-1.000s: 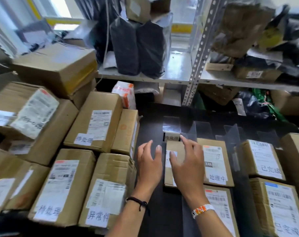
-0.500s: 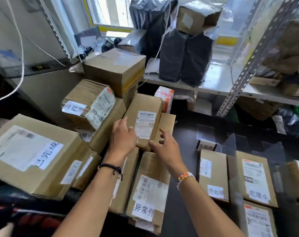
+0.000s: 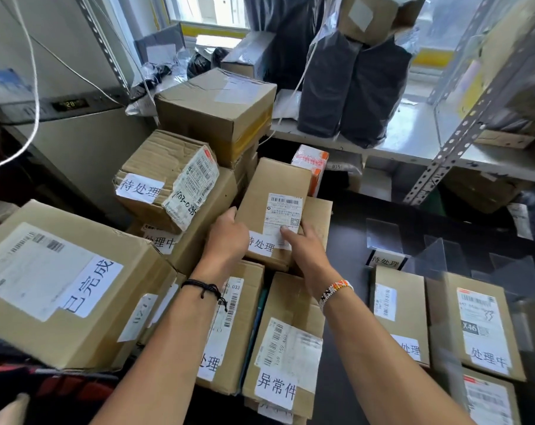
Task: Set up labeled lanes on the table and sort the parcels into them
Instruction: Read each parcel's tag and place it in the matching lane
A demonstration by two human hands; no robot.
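Note:
A brown parcel (image 3: 275, 185) with a shipping label and a white tag reading 待处理 lies on top of the pile at the table's left. My left hand (image 3: 228, 231) grips its left edge. My right hand (image 3: 303, 240) holds its near right corner, thumb on the label. On the black table (image 3: 346, 228) to the right stands a small lane sign (image 3: 385, 260) reading 待处理, with clear dividers (image 3: 438, 256) beside it. A parcel (image 3: 398, 311) lies in the lane below the sign, and another (image 3: 474, 326) tagged 处理中 lies in the lane to its right.
Tagged cartons crowd the left: a big one (image 3: 54, 283) marked 已完成, a crumpled one (image 3: 165, 176) marked 待处理, one (image 3: 287, 342) marked 异常件 near me. A metal shelf (image 3: 419, 124) with black bags (image 3: 349, 87) stands behind, its slotted upright (image 3: 450, 142) leaning over the table.
My hands left the parcel in the lane and swung left to the pile. They went from hovering over the pile to holding the 待处理 parcel. The view turned left.

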